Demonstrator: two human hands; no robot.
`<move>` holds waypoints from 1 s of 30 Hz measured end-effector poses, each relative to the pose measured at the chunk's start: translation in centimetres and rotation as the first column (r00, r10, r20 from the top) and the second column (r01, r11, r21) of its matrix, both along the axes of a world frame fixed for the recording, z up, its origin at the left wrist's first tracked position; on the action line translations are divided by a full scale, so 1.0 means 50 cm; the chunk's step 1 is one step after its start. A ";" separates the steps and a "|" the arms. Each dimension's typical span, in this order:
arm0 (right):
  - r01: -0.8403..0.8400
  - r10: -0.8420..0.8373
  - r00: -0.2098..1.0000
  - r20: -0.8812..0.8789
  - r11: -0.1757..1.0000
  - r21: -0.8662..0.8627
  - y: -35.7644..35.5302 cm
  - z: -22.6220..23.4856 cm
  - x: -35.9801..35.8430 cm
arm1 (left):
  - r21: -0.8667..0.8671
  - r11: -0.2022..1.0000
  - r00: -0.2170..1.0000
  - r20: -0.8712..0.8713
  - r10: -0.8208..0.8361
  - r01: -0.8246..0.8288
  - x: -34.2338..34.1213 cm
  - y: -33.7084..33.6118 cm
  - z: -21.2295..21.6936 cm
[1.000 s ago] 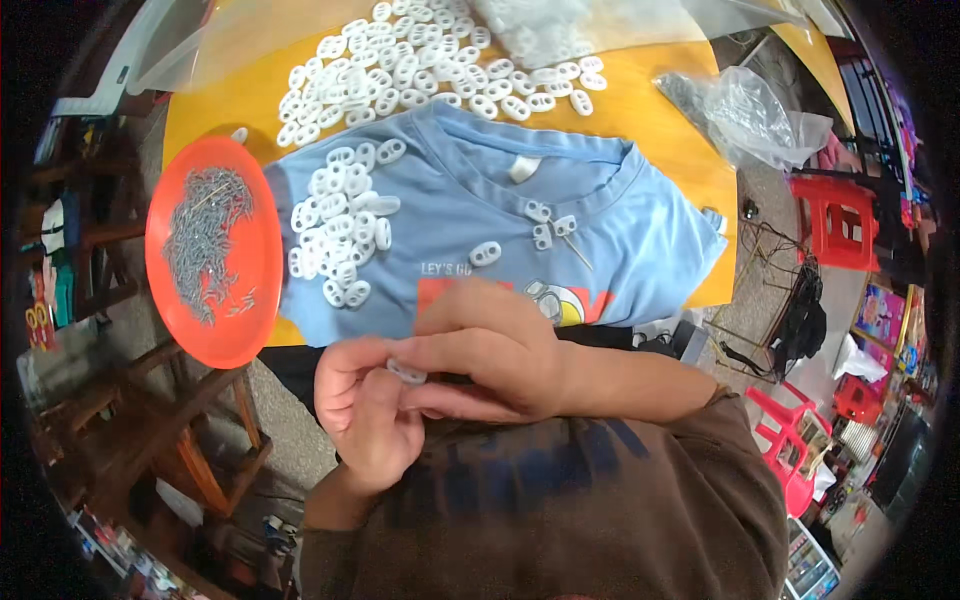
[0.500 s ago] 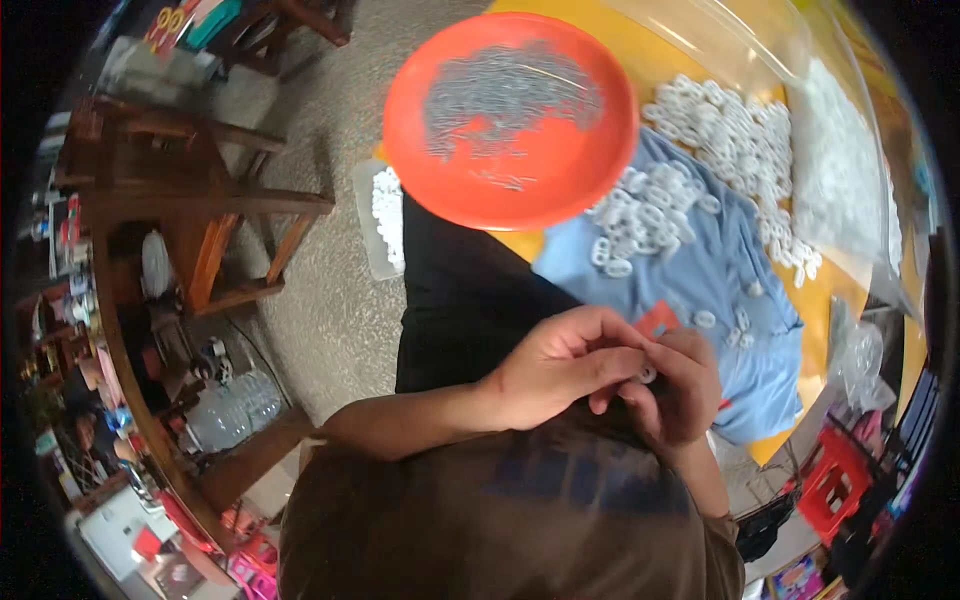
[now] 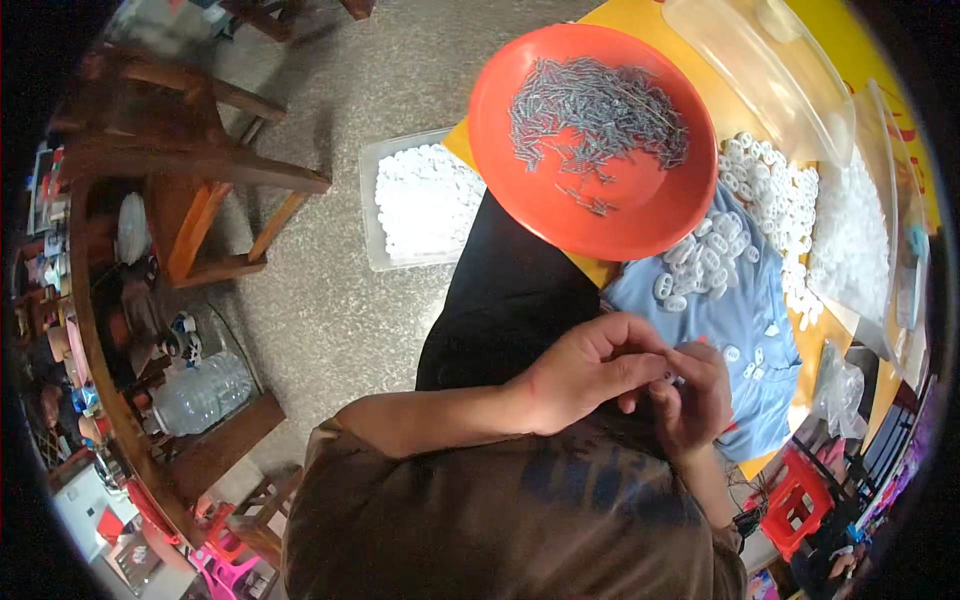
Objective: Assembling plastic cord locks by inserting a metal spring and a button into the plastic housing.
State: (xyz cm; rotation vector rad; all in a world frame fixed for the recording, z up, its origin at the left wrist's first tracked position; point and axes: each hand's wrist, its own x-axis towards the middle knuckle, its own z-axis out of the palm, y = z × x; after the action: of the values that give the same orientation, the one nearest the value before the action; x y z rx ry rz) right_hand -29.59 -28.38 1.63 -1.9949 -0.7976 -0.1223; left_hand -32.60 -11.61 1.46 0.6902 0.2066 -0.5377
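Note:
My left hand [image 3: 590,375] and my right hand [image 3: 697,395] meet in front of my body, above the near edge of a blue cloth [image 3: 650,298]. Their fingertips pinch together around a small white plastic piece [image 3: 672,378], mostly hidden by the fingers. On the cloth lies a heap of white oval plastic pieces [image 3: 712,250] with holes in them, and several loose ones are scattered nearer my right hand. Beyond my hands, a round red-orange tray [image 3: 515,205] carries a pile of thin grey metal pins [image 3: 590,105].
A larger heap of white pieces [image 3: 775,205] covers part of the yellow tabletop [image 3: 625,20], beside a clear plastic bag [image 3: 850,235] of white parts. A clear box [image 3: 370,225] of small white parts stands on the floor at left. Wooden furniture [image 3: 200,165] is farther left.
The whole view has shifted, so the tray appears farther right and more of the floor box shows. My hands stay together, fingertips still pinched round the small white piece.

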 end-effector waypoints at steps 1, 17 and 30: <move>-0.044 0.044 0.999 -0.012 0.998 -0.033 0.004 0.005 0.004 | 0.042 0.999 1.000 -0.021 0.002 -0.001 0.000 0.005 0.001; -0.212 0.209 0.977 0.039 0.942 0.262 -0.082 0.014 -0.015 | 0.833 0.126 0.665 0.328 0.671 -0.538 -0.052 0.302 -0.196; 0.069 -0.067 0.998 -0.018 0.939 0.337 -0.213 0.013 -0.031 | 0.687 0.327 0.289 0.620 -0.729 -0.648 0.102 -0.113 0.039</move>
State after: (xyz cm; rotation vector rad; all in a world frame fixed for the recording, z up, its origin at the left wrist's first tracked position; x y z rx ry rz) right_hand -31.12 -39.04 2.26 -1.6956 -0.6542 -0.2756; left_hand -27.49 -17.24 3.43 2.2324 -0.8824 0.2040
